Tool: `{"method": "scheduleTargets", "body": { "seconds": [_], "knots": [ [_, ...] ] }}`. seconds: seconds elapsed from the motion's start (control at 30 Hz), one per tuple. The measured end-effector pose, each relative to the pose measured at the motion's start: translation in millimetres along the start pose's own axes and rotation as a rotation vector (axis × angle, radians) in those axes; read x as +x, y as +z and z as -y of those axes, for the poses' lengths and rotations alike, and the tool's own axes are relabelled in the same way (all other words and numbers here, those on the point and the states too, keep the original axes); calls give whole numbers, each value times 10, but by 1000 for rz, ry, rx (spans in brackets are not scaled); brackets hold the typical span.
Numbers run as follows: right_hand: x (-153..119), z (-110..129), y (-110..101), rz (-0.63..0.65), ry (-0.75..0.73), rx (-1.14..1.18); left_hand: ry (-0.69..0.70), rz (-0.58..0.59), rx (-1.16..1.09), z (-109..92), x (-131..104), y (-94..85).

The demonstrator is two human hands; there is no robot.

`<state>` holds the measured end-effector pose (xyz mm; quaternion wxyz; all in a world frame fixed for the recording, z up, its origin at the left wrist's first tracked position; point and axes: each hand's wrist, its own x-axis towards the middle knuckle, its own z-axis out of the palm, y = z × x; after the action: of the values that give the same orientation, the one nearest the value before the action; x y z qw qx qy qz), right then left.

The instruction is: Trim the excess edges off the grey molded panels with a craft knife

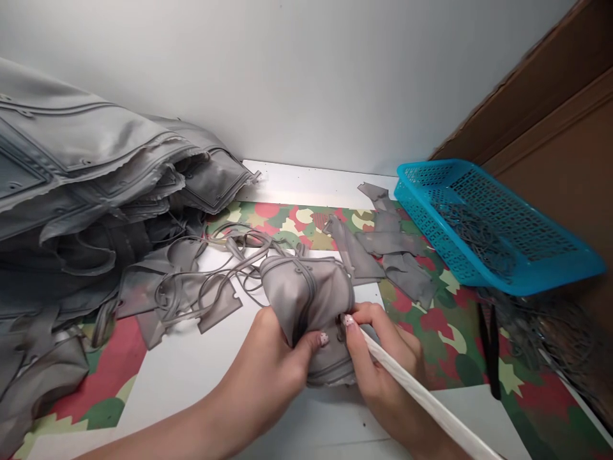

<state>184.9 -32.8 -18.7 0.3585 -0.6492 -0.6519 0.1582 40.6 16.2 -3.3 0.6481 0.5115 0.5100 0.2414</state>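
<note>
A folded grey rubber sheet (316,287) with moulded ridges is bunched up between my two hands, above white paper. My left hand (282,358) grips its left side, thumb pressed on the front face, the other fingers hidden behind. At the right edge, my right hand (383,351) pinches a small dark part of the sheet between thumb and forefinger. From these fingers a long white strip (421,396) slants down to the bottom right; whether it is held is unclear. Thin grey rubber loops (211,281) lie behind my left hand.
Stacked grey rubber sheets (96,147) fill the left side. Flat grey offcuts (393,236) lie at the back. A blue basket (479,271) holds thin grey scraps. Black tweezers (489,351) lie before it, near a scrap heap (560,338). Cardboard (550,115) stands at right.
</note>
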Motion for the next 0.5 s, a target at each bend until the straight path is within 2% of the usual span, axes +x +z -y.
{"method": "scheduleTargets", "body": {
  "seconds": [0.13,0.33,0.5],
  "knots": [
    [-10,-14,32,25,-8,27,-10,46,-41,-56,63,13],
    [-29,-55,76,13,-104,13,-140,78,-89,-44,104,-16],
    [4,-108,76,-22,-157,-40,-180,111,-122,-58,71,-58]
  ]
}}
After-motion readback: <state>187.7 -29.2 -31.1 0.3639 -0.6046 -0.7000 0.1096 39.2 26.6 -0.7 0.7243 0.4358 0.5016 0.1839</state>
